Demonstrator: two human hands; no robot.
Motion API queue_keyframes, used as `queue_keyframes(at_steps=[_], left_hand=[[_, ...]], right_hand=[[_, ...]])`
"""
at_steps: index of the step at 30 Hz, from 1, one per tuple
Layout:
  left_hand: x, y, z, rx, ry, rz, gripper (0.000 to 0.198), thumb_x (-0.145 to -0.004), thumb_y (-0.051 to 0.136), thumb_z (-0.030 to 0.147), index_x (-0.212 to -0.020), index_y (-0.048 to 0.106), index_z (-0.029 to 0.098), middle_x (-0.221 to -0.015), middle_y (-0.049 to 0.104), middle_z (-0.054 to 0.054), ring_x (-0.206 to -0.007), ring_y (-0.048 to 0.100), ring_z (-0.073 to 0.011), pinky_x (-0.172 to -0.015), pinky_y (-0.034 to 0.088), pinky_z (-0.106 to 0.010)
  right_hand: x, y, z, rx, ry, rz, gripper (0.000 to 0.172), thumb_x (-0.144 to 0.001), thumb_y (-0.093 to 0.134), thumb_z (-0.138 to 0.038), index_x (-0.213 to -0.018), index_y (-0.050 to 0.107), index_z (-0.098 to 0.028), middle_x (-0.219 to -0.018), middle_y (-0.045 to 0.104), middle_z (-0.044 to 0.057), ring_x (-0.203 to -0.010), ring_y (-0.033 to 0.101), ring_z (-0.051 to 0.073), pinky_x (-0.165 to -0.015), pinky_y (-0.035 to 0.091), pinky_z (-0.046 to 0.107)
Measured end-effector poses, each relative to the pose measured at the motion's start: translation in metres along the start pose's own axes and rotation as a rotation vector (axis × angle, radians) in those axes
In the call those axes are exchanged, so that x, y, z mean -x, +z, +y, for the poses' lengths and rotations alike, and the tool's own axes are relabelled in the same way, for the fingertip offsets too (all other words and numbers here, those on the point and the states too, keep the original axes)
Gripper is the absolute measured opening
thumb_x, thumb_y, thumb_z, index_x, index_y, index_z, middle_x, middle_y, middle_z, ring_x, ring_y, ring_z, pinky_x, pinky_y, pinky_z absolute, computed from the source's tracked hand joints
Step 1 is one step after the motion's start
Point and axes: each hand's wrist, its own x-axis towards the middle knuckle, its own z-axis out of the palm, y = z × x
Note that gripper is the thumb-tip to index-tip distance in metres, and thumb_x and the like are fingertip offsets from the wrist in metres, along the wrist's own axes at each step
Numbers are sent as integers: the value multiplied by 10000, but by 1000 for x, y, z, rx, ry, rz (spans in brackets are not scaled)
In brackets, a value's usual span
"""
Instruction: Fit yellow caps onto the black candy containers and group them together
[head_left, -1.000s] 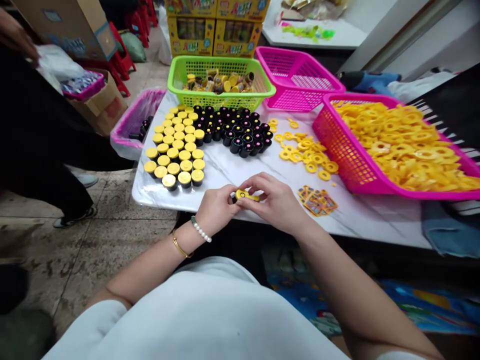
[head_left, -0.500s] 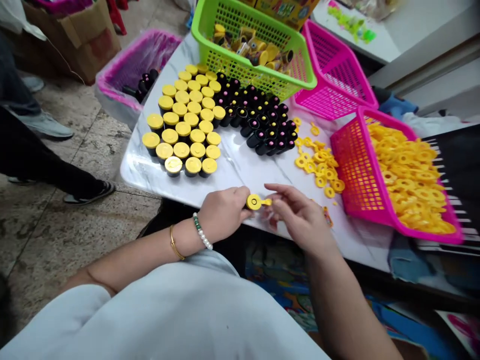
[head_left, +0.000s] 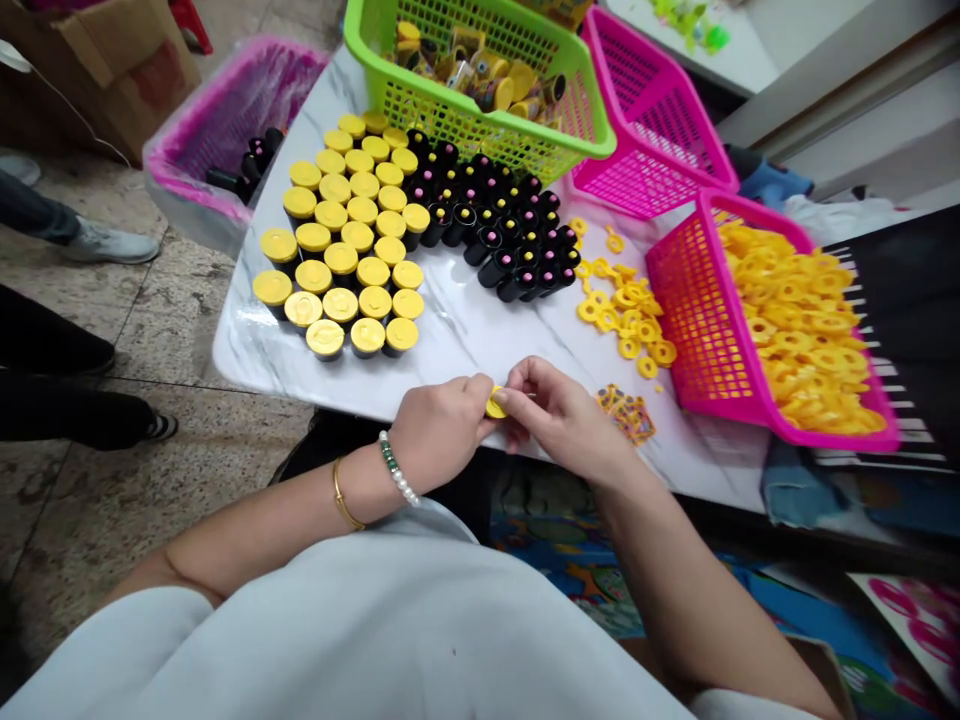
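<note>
Left hand (head_left: 442, 425): curled closed, thumb and fingers pinching the near side of a yellow cap (head_left: 495, 405); whatever lies under the cap is hidden by the fingers.
Right hand (head_left: 559, 415): closed, with the fingertips gripping the far side of the same cap.
Cap position: held between both hands, just above the near edge of the worktop (head_left: 480, 330).
Sticker pile (head_left: 626, 412): small printed squares lying just right of the right hand.
Loose yellow rings (head_left: 622, 315): scattered on the worktop beyond the stickers.
Ring basket (head_left: 697, 330): pink, heaped with more yellow rings, at the right.
Capped pieces (head_left: 345, 250): a tight block of black tubes with yellow tops, standing far left.
Uncapped tubes (head_left: 502, 235): a cluster of similar size, open tops showing pink or yellow centres, touching the capped block.
Green basket (head_left: 480, 125): behind both groups, holding mixed yellow and black pieces.
Empty pink basket (head_left: 645, 150): beside the green one.
Progress, as judged: roughly half the standing tubes carry caps; the open cluster and the ring stock remain.
</note>
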Motion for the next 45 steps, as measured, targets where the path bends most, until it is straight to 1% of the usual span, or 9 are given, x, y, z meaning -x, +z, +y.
queue_keyframes(at_steps=[4, 9, 17, 20, 24, 31, 34, 38, 45], left_hand=[[-3, -9, -5, 110, 62, -30, 128, -867, 655, 273, -943, 629, 174, -871, 708, -25, -792, 659, -182, -638, 424, -257], [-1, -12, -10, 178, 11, -1, 143, -822, 707, 253, -915, 628, 180, -727, 668, 17, -675, 623, -150, -597, 397, -238], [2, -1, -9, 120, -10, 95, 188, -815, 707, 242, -892, 550, 174, -716, 642, 20, -645, 599, -147, -580, 367, -247], [1, -1, -8, 110, 6, 108, 199, -818, 709, 277, -857, 538, 185, -724, 644, 20, -654, 602, -148, -570, 351, -251], [1, -1, -8, 63, 36, 105, 216, -835, 700, 328, -855, 536, 191, -751, 653, 12, -681, 612, -158, -556, 323, -263], [0, -1, -6, 67, 42, 88, 200, -871, 663, 353, -874, 541, 195, -754, 650, 14, -666, 603, -154, -545, 300, -270], [-1, -1, -6, 63, 31, 70, 187, -868, 660, 331, -888, 540, 190, -758, 648, 6, -672, 601, -160, -547, 307, -268], [-1, -1, -8, 97, 39, 83, 221, -838, 684, 319, -917, 536, 176, -747, 636, 4, -665, 592, -163, -546, 329, -263], [2, 3, -11, 152, 86, 180, 124, -840, 653, 203, -800, 537, 191, -776, 605, 9, -716, 586, -145, -628, 420, -257]], right_hand=[[8, 10, 4, 30, -39, 82, 353, -860, 595, -542, -869, 426, -232, -567, 537, -89, -404, 557, 101, -374, 423, 194], [11, 3, 10, -110, -89, -99, 429, -861, 592, -546, -1114, 476, -220, -654, 543, -73, -480, 572, 106, -490, 545, 264], [15, 1, 4, 243, -215, 2, 338, -822, 702, -401, -1090, 642, -204, -765, 612, -1, -565, 547, 107, -504, 502, 229], [10, -9, 6, 15, -114, -139, 425, -820, 686, -490, -1117, 654, -187, -784, 645, 22, -603, 587, 129, -518, 530, 246], [-3, -22, 11, -266, 66, -223, 498, -813, 633, -622, -955, 682, -147, -635, 643, 28, -547, 601, 133, -448, 489, 217], [-20, -25, -16, -9, 133, -400, 390, -736, 792, -461, -899, 594, -167, -699, 679, -1, -575, 648, 118, -540, 538, 227], [-19, -21, -21, 66, 87, -383, 355, -748, 782, -446, -849, 581, -170, -679, 664, -14, -575, 625, 100, -548, 528, 211], [-14, -16, -8, -76, 88, -285, 383, -733, 782, -479, -836, 561, -184, -602, 617, -46, -476, 578, 87, -478, 498, 204], [-1, -8, 10, -21, -104, 18, 340, -828, 687, -498, -956, 634, -187, -635, 600, -47, -416, 524, 63, -431, 440, 197]])
